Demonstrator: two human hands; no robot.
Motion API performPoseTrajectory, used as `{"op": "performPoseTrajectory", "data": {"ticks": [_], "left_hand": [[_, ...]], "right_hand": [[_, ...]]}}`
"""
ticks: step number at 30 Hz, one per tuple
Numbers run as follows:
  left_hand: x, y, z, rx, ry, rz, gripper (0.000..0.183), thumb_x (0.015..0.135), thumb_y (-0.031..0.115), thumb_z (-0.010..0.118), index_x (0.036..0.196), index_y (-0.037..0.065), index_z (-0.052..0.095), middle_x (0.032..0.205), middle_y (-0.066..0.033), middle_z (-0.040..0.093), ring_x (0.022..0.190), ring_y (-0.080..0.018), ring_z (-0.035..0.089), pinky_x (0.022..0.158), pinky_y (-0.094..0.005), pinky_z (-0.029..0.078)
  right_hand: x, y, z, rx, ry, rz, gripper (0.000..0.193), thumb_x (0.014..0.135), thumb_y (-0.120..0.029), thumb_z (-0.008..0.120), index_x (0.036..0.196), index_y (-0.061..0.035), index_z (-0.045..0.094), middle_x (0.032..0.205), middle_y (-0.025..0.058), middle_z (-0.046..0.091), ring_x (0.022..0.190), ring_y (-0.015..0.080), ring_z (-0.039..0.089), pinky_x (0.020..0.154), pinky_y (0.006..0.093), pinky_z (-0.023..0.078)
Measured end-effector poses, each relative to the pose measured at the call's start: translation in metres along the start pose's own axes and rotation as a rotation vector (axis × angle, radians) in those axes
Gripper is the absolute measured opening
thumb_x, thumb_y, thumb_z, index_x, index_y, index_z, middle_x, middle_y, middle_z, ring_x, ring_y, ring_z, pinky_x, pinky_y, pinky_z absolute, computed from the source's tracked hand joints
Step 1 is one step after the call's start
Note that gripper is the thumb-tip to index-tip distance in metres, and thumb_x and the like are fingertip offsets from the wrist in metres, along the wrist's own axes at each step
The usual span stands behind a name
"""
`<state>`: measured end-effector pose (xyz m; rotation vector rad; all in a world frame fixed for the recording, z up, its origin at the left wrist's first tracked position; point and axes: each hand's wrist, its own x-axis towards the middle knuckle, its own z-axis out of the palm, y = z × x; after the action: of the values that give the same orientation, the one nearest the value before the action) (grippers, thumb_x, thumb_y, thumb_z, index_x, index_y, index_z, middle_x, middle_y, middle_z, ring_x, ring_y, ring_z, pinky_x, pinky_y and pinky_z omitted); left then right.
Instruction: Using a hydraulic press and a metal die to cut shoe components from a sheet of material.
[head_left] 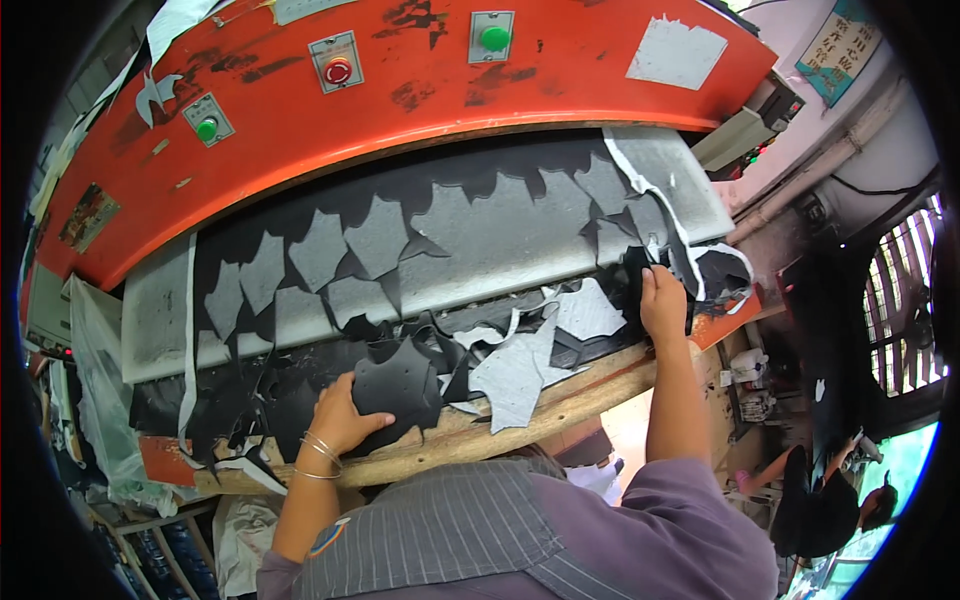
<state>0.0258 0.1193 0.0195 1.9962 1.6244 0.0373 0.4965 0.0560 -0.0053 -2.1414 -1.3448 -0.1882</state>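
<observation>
My left hand [345,412], with bracelets at its wrist, grips the left edge of a stack of black cut pieces [397,385] at the front of the machine bed. Its thumb lies near the stack's lower edge. Farther right, my right hand [664,305] is closed on a black object [637,268] at the bed's front right corner; the hand hides most of it and its kind cannot be made out. Beyond both hands lies a black sheet [300,180] with a row of jagged cutouts, on a pale cutting board [150,330].
An orange press beam [420,90] with green and red buttons spans the back. Grey-white offcuts [515,380] and black scraps [290,385] litter the front ledge, edged by a wooden bar [520,410]. Another person [815,505] is at the far right.
</observation>
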Motion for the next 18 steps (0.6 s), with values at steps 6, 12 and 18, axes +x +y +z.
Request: {"op": "performPoseTrajectory", "data": {"ticks": [6, 12, 18], "left_hand": [[0.004, -0.008, 0.015, -0.010, -0.138, 0.086, 0.081, 0.062, 0.039, 0.084, 0.120, -0.007, 0.050, 0.112, -0.0243, 0.060, 0.106, -0.0390, 0.056, 0.094, -0.0410, 0.044], [0.019, 0.021, 0.028, -0.169, -0.200, -0.006, 0.067, 0.063, 0.038, 0.083, 0.106, -0.007, 0.057, 0.108, -0.0257, 0.061, 0.098, -0.0362, 0.061, 0.082, -0.0412, 0.048], [-0.006, 0.054, 0.028, -0.282, -0.189, 0.179, 0.051, 0.070, 0.035, 0.079, 0.094, -0.006, 0.062, 0.085, -0.0231, 0.065, 0.079, -0.0372, 0.064, 0.072, -0.0410, 0.050]], "right_hand": [[-0.008, -0.026, -0.009, 0.830, -0.402, 0.414, 0.034, 0.099, -0.028, 0.047, 0.090, 0.0024, 0.059, 0.083, 0.0076, 0.061, 0.075, 0.0138, 0.050, 0.072, 0.0306, 0.043], [-0.024, -0.051, 0.009, 0.087, -0.576, 0.109, 0.041, 0.081, -0.033, 0.066, 0.094, 0.0058, 0.058, 0.098, 0.0295, 0.061, 0.094, 0.0441, 0.059, 0.082, 0.0455, 0.045], [-0.037, -0.029, -0.012, -0.374, -0.382, 0.172, 0.048, 0.071, -0.024, 0.077, 0.109, -0.0011, 0.058, 0.113, 0.0265, 0.058, 0.104, 0.0453, 0.054, 0.090, 0.0418, 0.045]]}}
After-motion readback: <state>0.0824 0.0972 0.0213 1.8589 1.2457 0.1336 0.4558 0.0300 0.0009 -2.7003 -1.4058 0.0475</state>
